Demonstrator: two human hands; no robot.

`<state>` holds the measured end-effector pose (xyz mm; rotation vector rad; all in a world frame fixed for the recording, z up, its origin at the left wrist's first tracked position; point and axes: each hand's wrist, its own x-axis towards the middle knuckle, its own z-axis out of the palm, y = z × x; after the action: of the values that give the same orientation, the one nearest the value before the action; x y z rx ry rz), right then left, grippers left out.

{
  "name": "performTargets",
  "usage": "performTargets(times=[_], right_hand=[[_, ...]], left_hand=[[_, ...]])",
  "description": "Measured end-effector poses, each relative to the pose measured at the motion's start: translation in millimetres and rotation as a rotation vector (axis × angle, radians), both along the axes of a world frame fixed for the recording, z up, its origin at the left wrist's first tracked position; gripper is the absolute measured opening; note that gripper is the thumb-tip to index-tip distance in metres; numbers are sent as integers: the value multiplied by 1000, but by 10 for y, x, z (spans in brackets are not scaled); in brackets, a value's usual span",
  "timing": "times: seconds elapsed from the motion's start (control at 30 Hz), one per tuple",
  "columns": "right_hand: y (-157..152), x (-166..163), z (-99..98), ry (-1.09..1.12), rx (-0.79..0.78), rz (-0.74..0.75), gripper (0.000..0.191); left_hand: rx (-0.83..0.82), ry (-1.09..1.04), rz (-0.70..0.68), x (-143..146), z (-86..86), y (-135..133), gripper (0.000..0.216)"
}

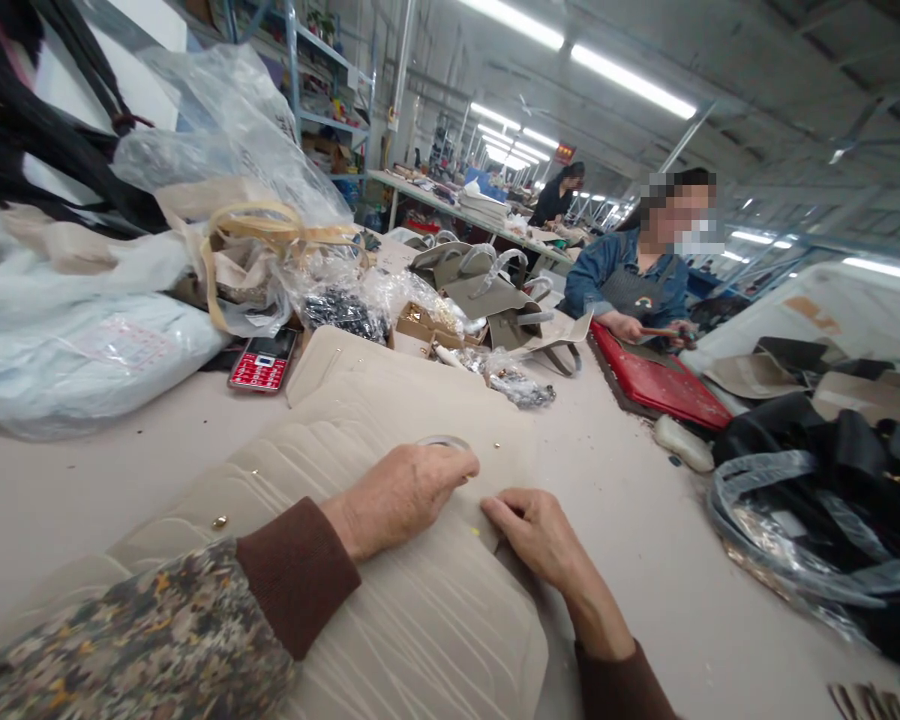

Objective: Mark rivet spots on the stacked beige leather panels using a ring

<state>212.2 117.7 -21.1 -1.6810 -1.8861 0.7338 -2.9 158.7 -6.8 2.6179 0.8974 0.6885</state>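
Observation:
Under both hands lies a stack of beige leather-like bag panels (450, 590), its sheets fanned toward the lower left, with small gold studs on it. My left hand (401, 495) is closed over the middle of the stack, fingers curled around a pale ring that looks like a roll of tape (444, 440). Most of that ring is hidden behind the hand. My right hand (536, 530) rests at the stack's right edge, thumb and fingers pinched together; what is between them is hidden. A small yellow mark shows on the panel close to its fingertips.
A red mobile phone (264, 362) lies beyond the stack at left, beside plastic-wrapped bundles (82, 340). Small bags of hardware (517, 378) and grey-green bag pieces (487, 295) sit farther back. Across the table a person (637, 270) works at a red board (656, 380). Black bags (817, 470) pile at right.

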Motion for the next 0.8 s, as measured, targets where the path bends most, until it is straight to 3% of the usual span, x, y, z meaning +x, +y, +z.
performTargets(times=[0.1, 0.2, 0.33, 0.53, 0.8], right_hand=[[-6, -27, 50, 162, 163, -75, 20], [-35, -101, 116, 240, 338, 35, 15], [-70, -205, 168, 162, 522, 176, 16], [-71, -263, 100, 48, 585, 169, 15], [-89, -311, 67, -38, 640, 14, 14]], left_hand=[[-18, -49, -16, 27, -23, -29, 33], [-6, -55, -5, 50, -31, -58, 49], [-22, -26, 6, 68, -6, -90, 44], [-71, -36, -7, 80, 50, -123, 38], [-167, -70, 44, 102, 86, -107, 6]])
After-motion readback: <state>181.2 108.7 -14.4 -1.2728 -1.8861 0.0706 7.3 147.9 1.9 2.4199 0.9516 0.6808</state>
